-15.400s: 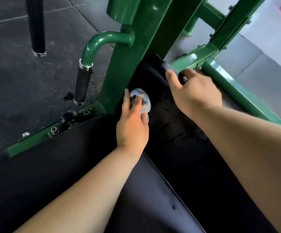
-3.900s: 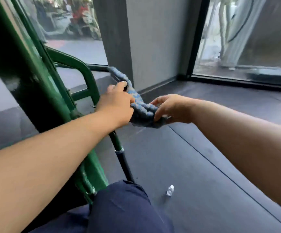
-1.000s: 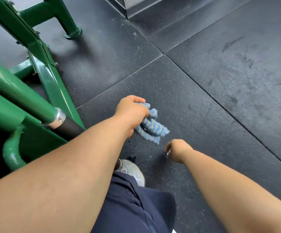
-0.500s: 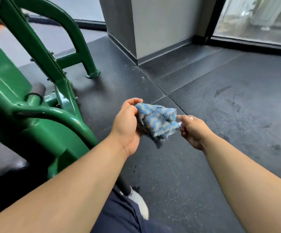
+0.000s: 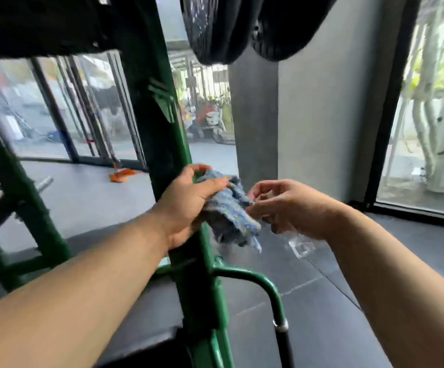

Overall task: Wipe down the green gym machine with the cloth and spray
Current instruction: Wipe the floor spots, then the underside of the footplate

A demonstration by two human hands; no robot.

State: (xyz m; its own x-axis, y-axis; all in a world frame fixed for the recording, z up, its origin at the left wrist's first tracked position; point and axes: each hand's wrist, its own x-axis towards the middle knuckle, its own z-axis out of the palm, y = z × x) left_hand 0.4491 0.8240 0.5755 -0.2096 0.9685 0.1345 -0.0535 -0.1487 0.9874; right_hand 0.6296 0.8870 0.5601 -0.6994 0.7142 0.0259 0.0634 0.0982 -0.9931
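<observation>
We hold the bunched cloth [image 5: 229, 216] in our left grip [image 5: 189, 203], just beside the green machine's upright post [image 5: 199, 274] and nearer to it. Our right grip [image 5: 290, 208], touching the cloth's right edge, curls round what looks like the small clear spray bottle [image 5: 302, 247].

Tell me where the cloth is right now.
Head view, centre: the blue cloth is bunched in the left hand, beside the green upright post, its far edge at the right hand, which holds a clear bottle.
</observation>
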